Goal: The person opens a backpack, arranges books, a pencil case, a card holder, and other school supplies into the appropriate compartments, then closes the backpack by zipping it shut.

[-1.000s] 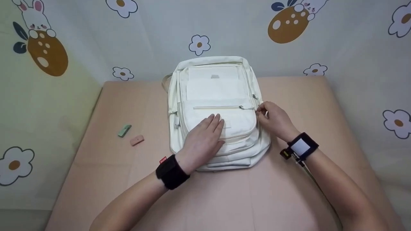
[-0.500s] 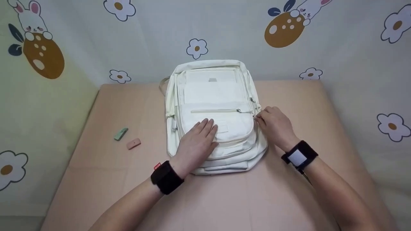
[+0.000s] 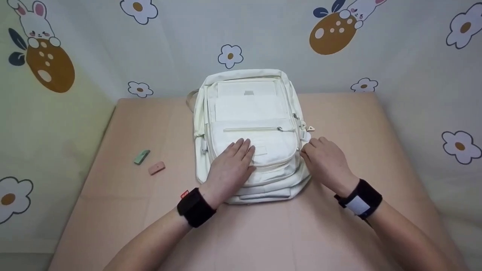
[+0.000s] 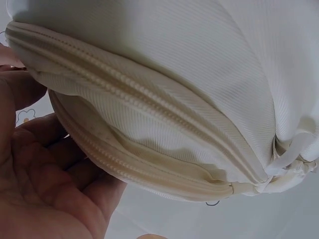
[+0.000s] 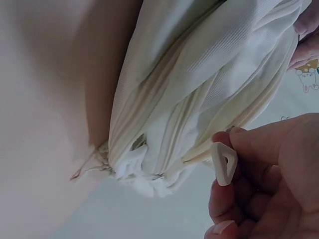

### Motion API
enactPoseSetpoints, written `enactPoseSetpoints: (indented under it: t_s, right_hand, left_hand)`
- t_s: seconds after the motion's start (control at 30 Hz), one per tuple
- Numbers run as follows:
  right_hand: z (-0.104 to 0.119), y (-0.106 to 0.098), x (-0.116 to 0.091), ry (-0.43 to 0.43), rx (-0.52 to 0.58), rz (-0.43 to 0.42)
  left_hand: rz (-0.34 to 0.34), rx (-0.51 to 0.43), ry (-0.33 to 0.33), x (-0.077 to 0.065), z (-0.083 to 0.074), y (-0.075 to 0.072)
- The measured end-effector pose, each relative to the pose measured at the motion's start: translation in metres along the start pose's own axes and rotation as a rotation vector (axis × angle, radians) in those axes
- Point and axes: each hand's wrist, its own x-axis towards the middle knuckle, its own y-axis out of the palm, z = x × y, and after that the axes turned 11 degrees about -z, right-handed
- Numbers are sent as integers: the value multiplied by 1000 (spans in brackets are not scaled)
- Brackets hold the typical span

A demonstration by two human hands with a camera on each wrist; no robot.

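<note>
A cream backpack [image 3: 246, 107] lies on the table with its front facing up. My left hand [image 3: 229, 169] rests on its lower front pocket with the fingers fairly straight; in the left wrist view that hand [image 4: 45, 169] is beside two curved zippers [image 4: 149, 112]. At the pocket's right edge, my right hand [image 3: 325, 162] pinches a zipper pull. The right wrist view shows this pale, loop-shaped zipper pull [image 5: 223, 163] between thumb and curled fingers. A short horizontal zipper [image 3: 252, 129] crosses the front above my left hand.
A green eraser-like block [image 3: 142, 157] and a pink one [image 3: 156, 168] lie on the table [image 3: 113, 226] left of the backpack. Another triangular pull [image 3: 310, 128] and a white buckle [image 3: 305, 136] hang at its right side. A patterned curtain [image 3: 180, 45] stands behind.
My right hand has slid down the pocket's right edge toward me, uncovering the buckle and the triangular pull. My left hand has stayed on the pocket. The view has shifted slightly.
</note>
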Motion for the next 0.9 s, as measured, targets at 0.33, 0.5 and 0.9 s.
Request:
enactPoseSetpoints:
  t_s: [0.33,0.5,0.9]
  right_hand:
    - [10,0,-9,41,53,23]
    - [10,1,-9,114,87,82]
    - [10,0,-11,155,78,148]
  left_hand:
    - [-85,-11,20,-1,2,2]
    - [-64,-46,34,-2,6,-1]
    - [-94,-147,162,-18,38,-2]
